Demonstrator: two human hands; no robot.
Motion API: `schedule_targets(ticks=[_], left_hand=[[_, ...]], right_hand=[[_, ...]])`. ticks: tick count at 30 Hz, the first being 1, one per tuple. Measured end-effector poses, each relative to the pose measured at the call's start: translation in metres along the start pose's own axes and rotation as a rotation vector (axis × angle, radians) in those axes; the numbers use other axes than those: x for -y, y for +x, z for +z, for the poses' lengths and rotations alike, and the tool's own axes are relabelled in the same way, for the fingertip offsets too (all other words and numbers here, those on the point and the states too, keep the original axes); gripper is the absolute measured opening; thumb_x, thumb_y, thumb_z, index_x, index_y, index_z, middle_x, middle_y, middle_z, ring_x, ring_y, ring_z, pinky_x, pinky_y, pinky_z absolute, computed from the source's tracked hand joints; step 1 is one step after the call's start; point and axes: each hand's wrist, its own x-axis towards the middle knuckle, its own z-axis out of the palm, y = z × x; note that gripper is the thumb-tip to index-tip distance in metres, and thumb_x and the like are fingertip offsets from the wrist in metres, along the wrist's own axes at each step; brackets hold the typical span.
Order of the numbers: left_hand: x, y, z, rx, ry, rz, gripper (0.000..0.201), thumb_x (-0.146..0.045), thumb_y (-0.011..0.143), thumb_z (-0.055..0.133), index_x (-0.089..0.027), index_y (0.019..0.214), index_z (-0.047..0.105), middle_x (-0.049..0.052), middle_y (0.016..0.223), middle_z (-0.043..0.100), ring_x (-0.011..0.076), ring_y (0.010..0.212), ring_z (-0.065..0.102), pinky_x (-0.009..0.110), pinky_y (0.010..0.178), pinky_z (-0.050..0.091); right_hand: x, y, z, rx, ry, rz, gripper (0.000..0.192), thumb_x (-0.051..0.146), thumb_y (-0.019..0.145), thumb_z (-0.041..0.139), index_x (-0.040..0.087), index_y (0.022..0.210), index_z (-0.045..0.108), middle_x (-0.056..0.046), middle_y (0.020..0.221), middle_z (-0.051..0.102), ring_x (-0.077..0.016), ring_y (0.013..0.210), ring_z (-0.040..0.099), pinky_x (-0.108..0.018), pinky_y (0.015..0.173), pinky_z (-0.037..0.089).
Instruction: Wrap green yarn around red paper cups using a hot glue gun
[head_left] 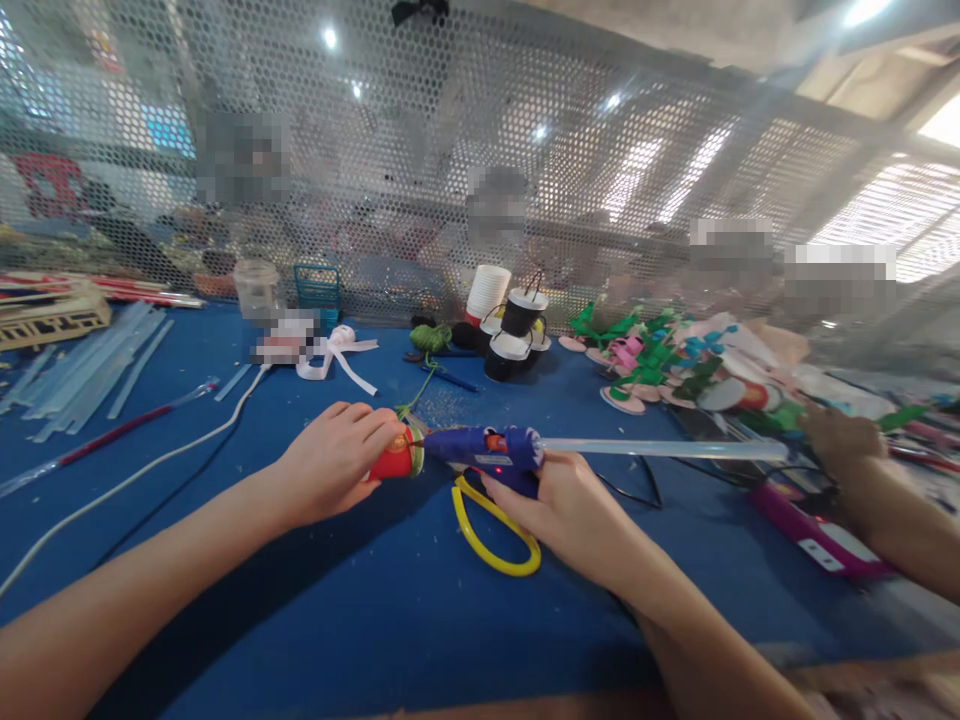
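You can read no text: the pale label [493, 460] on your glue gun [459, 446] and gold mark [400, 444] on your red cup [391, 464] are too blurred.

On table [360, 620]: glue gun [480, 447] right of cup [391, 458], nozzle [429, 442] at its rim. Scissors handle [517, 570] before gun. Yarn ball [430, 339] behind cup. Glue sticks [86, 375] left; power strip [821, 535] right.

Clock centred on glue gun [480, 447]. Passage available at 7 over bare tabletop [375, 630]. Obstructions noted: yellow handle [508, 568] at 6; left hand [330, 460] at 9; black cups [520, 320] towards 12; glue stick [660, 449] at 3, co-worker's hand [844, 440] beyond.
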Motion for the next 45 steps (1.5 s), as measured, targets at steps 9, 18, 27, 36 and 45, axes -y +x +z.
schedule_targets(ticks=[9, 18, 27, 36, 45], left_hand=[[-0.008, 0.001, -0.008, 0.069, 0.116, 0.069, 0.043, -0.021, 0.073, 0.057, -0.014, 0.114, 0.045, 0.011, 0.119, 0.053, 0.0247, 0.103, 0.049, 0.036, 0.085, 0.036], [-0.007, 0.001, -0.006, 0.050, 0.084, 0.061, 0.044, -0.021, 0.072, 0.058, -0.016, 0.114, 0.045, 0.010, 0.118, 0.053, 0.0233, 0.103, 0.049, 0.035, 0.087, 0.035], [0.005, -0.001, 0.003, -0.045, 0.048, -0.024, 0.037, -0.021, 0.072, 0.057, -0.016, 0.108, 0.047, 0.010, 0.115, 0.056, 0.0238, 0.101, 0.052, 0.035, 0.082, 0.039], [0.000, 0.000, 0.000, -0.053, -0.002, -0.071, 0.042, -0.023, 0.070, 0.058, -0.014, 0.110, 0.046, 0.010, 0.113, 0.057, 0.0252, 0.102, 0.052, 0.036, 0.083, 0.041], [-0.008, 0.000, -0.009, -0.172, -0.060, -0.135, 0.042, -0.027, 0.071, 0.058, -0.012, 0.109, 0.048, 0.013, 0.113, 0.058, 0.0257, 0.101, 0.054, 0.038, 0.083, 0.043]], right_hand=[[-0.001, 0.005, -0.001, -0.018, 0.035, 0.015, 0.020, 0.022, 0.076, 0.050, 0.014, 0.087, 0.065, -0.006, 0.079, 0.068, -0.0206, 0.072, 0.062, -0.030, 0.070, 0.047], [-0.002, 0.005, -0.001, -0.032, 0.002, 0.005, 0.017, 0.024, 0.076, 0.051, 0.016, 0.080, 0.065, -0.004, 0.071, 0.068, -0.0188, 0.066, 0.061, -0.026, 0.062, 0.047], [0.005, -0.001, -0.001, 0.010, -0.013, 0.000, 0.017, 0.023, 0.075, 0.050, 0.015, 0.077, 0.066, -0.002, 0.067, 0.066, -0.0164, 0.061, 0.059, -0.024, 0.056, 0.046], [-0.017, 0.024, -0.013, -0.166, 0.349, 0.217, 0.021, 0.034, 0.068, 0.060, 0.016, 0.074, 0.052, 0.002, 0.049, 0.057, -0.0112, 0.038, 0.051, -0.023, 0.041, 0.044], [-0.068, 0.075, 0.004, -0.053, 0.069, 0.414, 0.032, 0.031, 0.081, 0.046, 0.018, 0.051, 0.045, -0.001, 0.045, 0.053, -0.0122, 0.041, 0.053, -0.023, 0.044, 0.043]])
